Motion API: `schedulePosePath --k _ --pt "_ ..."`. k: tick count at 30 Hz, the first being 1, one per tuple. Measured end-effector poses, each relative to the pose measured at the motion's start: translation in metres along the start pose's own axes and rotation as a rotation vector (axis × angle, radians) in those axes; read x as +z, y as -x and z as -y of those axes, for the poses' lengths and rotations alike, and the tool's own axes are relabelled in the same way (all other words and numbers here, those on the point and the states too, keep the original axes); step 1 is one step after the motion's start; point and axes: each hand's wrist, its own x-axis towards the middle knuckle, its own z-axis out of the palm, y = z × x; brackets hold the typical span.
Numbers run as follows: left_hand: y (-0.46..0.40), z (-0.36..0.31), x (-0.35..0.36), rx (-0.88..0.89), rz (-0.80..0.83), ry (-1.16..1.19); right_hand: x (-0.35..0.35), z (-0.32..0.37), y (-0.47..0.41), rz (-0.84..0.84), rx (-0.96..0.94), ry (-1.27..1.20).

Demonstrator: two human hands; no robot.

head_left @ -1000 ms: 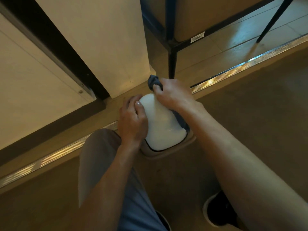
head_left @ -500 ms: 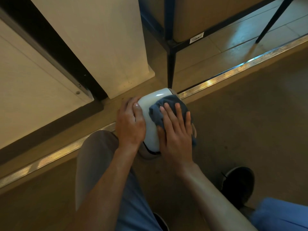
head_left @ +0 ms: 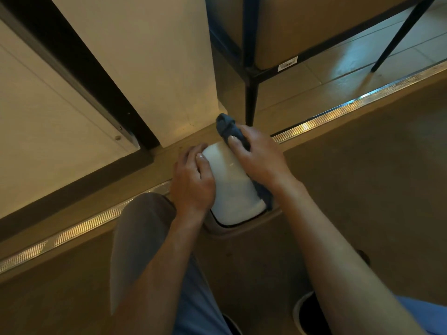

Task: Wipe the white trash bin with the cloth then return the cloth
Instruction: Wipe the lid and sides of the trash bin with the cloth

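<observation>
Between the two hands sits the white trash bin (head_left: 232, 187), low on the floor in front of the person's bent knee (head_left: 142, 228) and dark shoe (head_left: 307, 315). Its lid runs lengthwise away from the body, near end toward the knee, far end toward the wall corner (head_left: 188, 117).

Left hand (head_left: 193, 180) is on the bin's left flank, fingers curled over the edge and thumb lying on the lid (a steadying hold, by the look of it). Right hand (head_left: 260, 158) is on the bin's right side and a bit farther out, toward the far end, fingers wrapped round the cloth (head_left: 232, 131) and pressing it to the bin's right flank. One tail of cloth sticks out beyond the fingertips toward the corner; another strip shows below the wrist, along the bin's right edge.

So the bin lies directly between both hands, w/ the left nearer the body and the right nearer the far end. Any wiping stroke probably runs along that long axis, back toward the knee. The wipe looks mid-way; the cloth is not yet returned.

Beyond the right hand: a metal floor strip (head_left: 338, 114) and a black rack leg (head_left: 250, 100).

Count: 1 bin, 1 cloth, 2 hands, both busy.
</observation>
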Motion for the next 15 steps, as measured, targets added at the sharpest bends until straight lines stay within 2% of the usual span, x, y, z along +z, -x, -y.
schedulePosePath --k 3,7,9,12,15 --pt "0.001 -0.002 0.002 -0.014 -0.017 -0.027 0.022 -0.019 0.052 -0.234 0.007 -0.075" --pt "0.003 -0.002 0.001 0.001 -0.013 -0.018 0.031 -0.027 0.083 -0.293 0.127 -0.243" --pt "0.003 -0.002 0.001 0.011 -0.005 -0.031 0.016 -0.022 0.067 -0.263 0.180 -0.302" --pt "0.006 -0.006 0.004 0.014 -0.023 -0.066 -0.012 -0.023 0.024 -0.102 0.342 -0.408" --pt "0.006 -0.008 0.006 -0.004 -0.032 -0.076 -0.031 -0.033 -0.009 0.045 0.408 -0.374"
